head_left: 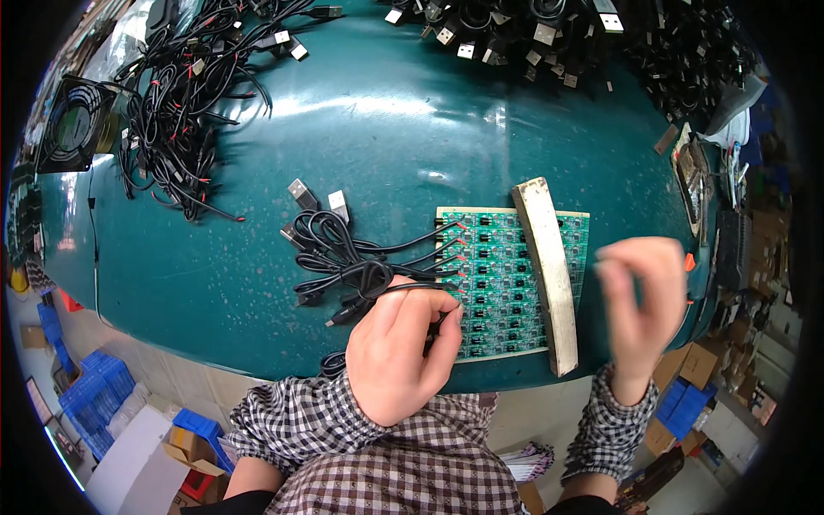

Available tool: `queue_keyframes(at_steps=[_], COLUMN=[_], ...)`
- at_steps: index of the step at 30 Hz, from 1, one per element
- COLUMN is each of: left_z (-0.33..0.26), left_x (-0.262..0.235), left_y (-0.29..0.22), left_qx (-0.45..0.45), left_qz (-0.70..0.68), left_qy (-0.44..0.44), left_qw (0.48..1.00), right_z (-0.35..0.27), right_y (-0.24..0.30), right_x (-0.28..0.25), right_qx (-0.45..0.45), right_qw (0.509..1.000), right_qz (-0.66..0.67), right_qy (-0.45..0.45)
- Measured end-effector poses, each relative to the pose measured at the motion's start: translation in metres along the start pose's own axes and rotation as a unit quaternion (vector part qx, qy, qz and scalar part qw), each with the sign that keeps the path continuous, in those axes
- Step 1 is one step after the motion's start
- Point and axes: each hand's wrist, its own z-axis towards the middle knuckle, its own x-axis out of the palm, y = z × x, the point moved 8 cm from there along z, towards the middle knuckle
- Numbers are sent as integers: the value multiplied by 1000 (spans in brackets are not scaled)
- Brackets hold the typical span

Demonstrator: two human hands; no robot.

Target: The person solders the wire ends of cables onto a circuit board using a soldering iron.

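My left hand (399,343) is closed in a pinch on a black USB cable at the left edge of a panel of small green circuit boards (502,257). Most of the held part is hidden by my fingers. Beside that hand lies a bundle of black USB cables (343,257), several of whose stripped red ends reach the panel's left side. A worn metal bar (549,283) lies across the right part of the panel. To the right of the bar my right hand (648,287) is raised, slightly blurred, thumb and forefinger brought together; anything between them cannot be made out.
On the green table (360,154), a tangle of black cables (176,129) lies far left beside a black fan (73,124). More USB cables (532,34) are heaped along the far edge. Tools on a tray (689,176) stand at the right edge. Blue bins (90,399) are below left.
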Motion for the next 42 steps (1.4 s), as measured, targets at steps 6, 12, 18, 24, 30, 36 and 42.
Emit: queue_keyframes(at_steps=[6, 12, 18, 24, 30, 36, 42], left_z=[4, 2, 2, 0, 0, 2, 7], left_x=[0, 2, 4, 5, 5, 0, 6], left_y=[-6, -6, -6, -6, -6, -4, -10], left_qx=[2, 2, 26, 10, -37, -78, -57], left_qz=[-5, 11, 16, 24, 30, 43, 70], left_qy=[18, -3, -36, -56, -63, -57, -14], left_qw=[1000, 1000, 999, 998, 997, 994, 996], right_z=[-157, -200, -195, -194, -209, -191, -177], right_y=[-178, -203, -213, -205, -177, -145, -103], right_x=[-80, -80, -78, -75, -102, -111, -87], right_qx=[438, 620, 668, 612, 348, 303, 301], right_qw=[864, 747, 713, 731, 729, 705, 733], right_qz=[-54, -11, -71, -41, 124, 454, 479], right_qy=[-242, -240, -201, -299, -576, -452, -379])
